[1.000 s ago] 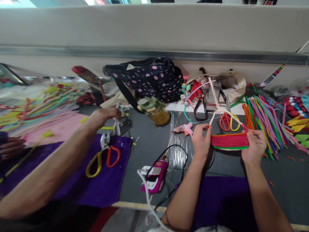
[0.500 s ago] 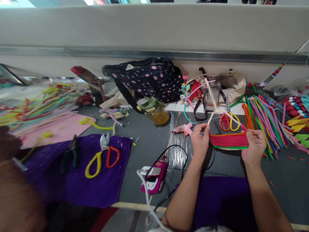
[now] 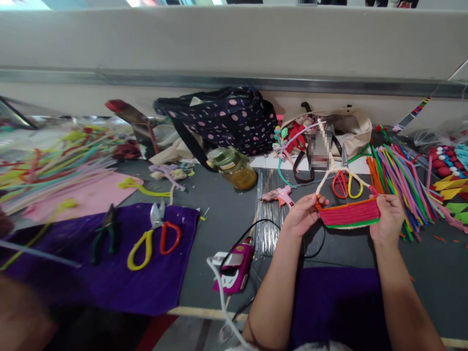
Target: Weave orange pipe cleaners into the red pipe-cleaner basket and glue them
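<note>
A flat woven panel of red, pink, orange and green pipe cleaners point(image 3: 350, 214) hangs between my two hands above the grey table. My left hand point(image 3: 302, 213) pinches its left end, fingers closed. My right hand point(image 3: 388, 218) grips its right end. Cream pipe-cleaner stems point(image 3: 326, 168) rise from the panel and cross above it. A pink glue gun point(image 3: 280, 195) lies just left of my left hand.
Red-and-yellow scissors point(image 3: 342, 183) lie behind the panel, another pair point(image 3: 153, 240) and pliers point(image 3: 106, 231) on a purple cloth point(image 3: 120, 278) at left. Nearby: a pipe-cleaner bundle point(image 3: 398, 185), spotted bag point(image 3: 223, 119), jar point(image 3: 234, 168), wire rods point(image 3: 268, 217), pink charger point(image 3: 234, 265). Another person's blurred arm point(image 3: 22, 317) is bottom left.
The other person's arm has drawn back from the table's middle to the bottom left corner. My hands have tilted the panel slightly, its left end lifted.
</note>
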### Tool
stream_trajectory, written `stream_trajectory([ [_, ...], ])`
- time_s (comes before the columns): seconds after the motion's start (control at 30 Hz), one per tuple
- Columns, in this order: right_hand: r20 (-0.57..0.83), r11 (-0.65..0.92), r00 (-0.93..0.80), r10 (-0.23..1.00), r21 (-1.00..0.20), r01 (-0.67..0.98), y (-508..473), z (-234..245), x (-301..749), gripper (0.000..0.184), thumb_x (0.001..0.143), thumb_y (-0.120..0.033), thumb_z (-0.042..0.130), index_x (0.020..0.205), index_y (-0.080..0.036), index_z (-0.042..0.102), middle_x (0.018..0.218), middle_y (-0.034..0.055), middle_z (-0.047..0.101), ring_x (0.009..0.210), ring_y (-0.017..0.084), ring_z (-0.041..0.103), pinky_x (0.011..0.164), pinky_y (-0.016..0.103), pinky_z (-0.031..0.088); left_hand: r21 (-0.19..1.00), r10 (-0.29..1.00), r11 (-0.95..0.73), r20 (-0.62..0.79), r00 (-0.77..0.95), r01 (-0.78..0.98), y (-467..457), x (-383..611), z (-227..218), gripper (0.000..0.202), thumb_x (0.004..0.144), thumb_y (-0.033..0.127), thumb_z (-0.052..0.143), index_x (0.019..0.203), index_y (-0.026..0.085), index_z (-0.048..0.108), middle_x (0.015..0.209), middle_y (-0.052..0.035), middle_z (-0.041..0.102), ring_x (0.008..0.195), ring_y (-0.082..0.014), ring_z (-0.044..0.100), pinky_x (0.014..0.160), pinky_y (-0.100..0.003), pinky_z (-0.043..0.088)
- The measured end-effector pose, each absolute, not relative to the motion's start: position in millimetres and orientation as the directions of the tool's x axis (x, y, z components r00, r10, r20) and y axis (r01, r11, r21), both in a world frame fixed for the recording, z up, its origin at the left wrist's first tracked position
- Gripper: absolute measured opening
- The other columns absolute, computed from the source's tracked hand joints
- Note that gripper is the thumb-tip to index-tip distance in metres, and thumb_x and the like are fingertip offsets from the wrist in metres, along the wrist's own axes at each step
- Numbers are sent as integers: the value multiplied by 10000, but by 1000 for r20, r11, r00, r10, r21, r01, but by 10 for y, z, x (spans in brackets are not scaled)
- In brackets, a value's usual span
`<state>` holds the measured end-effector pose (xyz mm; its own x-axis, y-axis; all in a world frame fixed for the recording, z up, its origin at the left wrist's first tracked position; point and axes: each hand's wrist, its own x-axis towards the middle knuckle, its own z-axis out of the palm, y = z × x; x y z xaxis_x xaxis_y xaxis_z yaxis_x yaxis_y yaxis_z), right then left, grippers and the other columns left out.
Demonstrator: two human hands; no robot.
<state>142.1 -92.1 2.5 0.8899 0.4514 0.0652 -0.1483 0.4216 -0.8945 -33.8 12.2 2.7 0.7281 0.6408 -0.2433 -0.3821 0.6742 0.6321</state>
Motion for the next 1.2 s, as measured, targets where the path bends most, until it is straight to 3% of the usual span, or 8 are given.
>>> stream_trajectory([
  [0.17,35,399,885,464,-900,-174,-922,-9,1449,275,658,-314,780,747,-179,557,693,-4,694,629,138,654,626,284,518,616,606,693,-214,766,-376,90,-335,41,336,663,398,796,749,176,559,723,-25,522,839,-191,604,740,-307,496],
  [0.33,41,419,891,452,-892,-172,-919,-25,1451,285,665,-317,776,735,-186,533,713,-3,697,614,135,650,630,294,525,798,832,450,-212,513,-401,62,-207,-7,371,641,415,794,839,166,603,782,-25,601,735,-144,587,710,-287,475],
  [0.43,75,429,898,433,-894,-132,-918,-8,1419,281,676,-321,770,729,-190,527,724,-8,691,646,144,661,648,306,533,957,980,45,13,196,-287,33,-140,-26,348,626,330,805,876,187,611,843,-22,611,780,-141,573,746,-266,456],
  [0.53,100,415,906,412,-905,-89,-918,19,1361,272,682,-325,767,750,-191,541,713,-23,669,679,152,672,664,310,538,969,968,-245,247,45,-41,6,-124,-35,222,698,296,752,844,200,615,825,-26,601,796,-161,560,773,-283,438],
  [0.77,189,423,899,396,-906,5,-924,57,1295,248,701,-292,764,763,-188,547,729,-38,651,678,137,672,718,309,543,853,873,-484,485,44,197,-12,-192,-12,78,807,270,651,745,226,632,774,-45,608,789,-192,547,775,-310,392],
  [1.03,238,438,890,388,-897,49,-927,74,1338,233,706,-237,765,785,-188,552,741,-49,651,687,118,663,723,280,542,914,919,-392,386,82,99,16,-183,18,152,774,278,673,644,212,632,694,-31,610,721,-172,550,712,-294,398],
  [1.13,237,407,891,387,-911,65,-926,58,1391,249,689,-248,772,786,-179,553,724,-44,648,667,120,654,696,278,539,989,977,-99,117,179,-109,79,-204,15,239,706,321,723,571,180,585,584,0,567,586,-129,516,611,-265,391],
  [1.2,210,379,891,403,-924,46,-924,38,1430,255,682,-263,772,779,-174,553,720,-33,659,662,122,650,676,273,536,948,941,182,-91,326,-260,122,-228,7,294,631,348,774,553,162,560,533,11,553,521,-111,506,563,-250,386],
])
